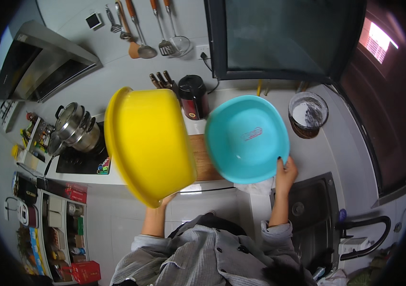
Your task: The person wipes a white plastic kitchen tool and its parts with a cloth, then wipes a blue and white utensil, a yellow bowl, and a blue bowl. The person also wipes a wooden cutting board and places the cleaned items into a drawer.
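A yellow plastic basin (156, 139) is tipped on its side in front of me, its rim towards the left. My left hand (167, 200) grips it low down near the rim, with most of the fingers hidden behind it. To the right, my right hand (286, 173) pinches the near right edge of a turquoise plastic basin (238, 153), thumb over the rim. The turquoise basin's inside faces up at me and bears red writing on its bottom. Beneath both basins, part of a wooden cutting board (204, 161) shows on the counter.
A black and red electric kettle (193, 98) and a knife block (165, 82) stand behind the basins. Stacked steel pots (77, 128) rest on the black cooktop (81, 162) at left. A bowl with white powder (306, 111) stands back right, above the dark sink (305, 228) with its black faucet (382, 232).
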The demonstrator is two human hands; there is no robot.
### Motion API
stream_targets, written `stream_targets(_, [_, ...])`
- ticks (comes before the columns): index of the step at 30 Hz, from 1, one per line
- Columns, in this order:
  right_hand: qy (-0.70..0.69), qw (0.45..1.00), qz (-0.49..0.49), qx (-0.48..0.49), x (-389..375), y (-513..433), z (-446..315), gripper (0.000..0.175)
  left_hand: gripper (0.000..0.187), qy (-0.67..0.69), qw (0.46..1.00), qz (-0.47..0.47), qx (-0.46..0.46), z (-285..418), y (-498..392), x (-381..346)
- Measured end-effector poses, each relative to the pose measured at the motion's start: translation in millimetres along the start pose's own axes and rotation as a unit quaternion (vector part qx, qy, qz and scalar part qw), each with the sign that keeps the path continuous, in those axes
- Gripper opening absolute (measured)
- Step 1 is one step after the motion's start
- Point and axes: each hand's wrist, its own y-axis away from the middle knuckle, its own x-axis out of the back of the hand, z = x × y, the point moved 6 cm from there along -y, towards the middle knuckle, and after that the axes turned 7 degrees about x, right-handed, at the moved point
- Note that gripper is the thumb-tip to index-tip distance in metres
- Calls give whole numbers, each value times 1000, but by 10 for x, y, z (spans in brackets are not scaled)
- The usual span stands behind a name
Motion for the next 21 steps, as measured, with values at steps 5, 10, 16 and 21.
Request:
stream_targets(5, [0,994,-77,-82,-230,221,-42,21,32,-196,978,64,-30,65,61,-94])
stream_targets(10, [28,992,-102,-69,-349,310,-155,21,23,-292,954,64,-21,-144,-40,98])
stream_targets(16, [6,982,-128,-138,-323,455,-21,20,24,-384,917,79,-74,-294,24,-121])
stream_targets(21, [-41,981,-123,-147,-224,647,-43,19,22,-440,888,107,-79,-425,-21,49])
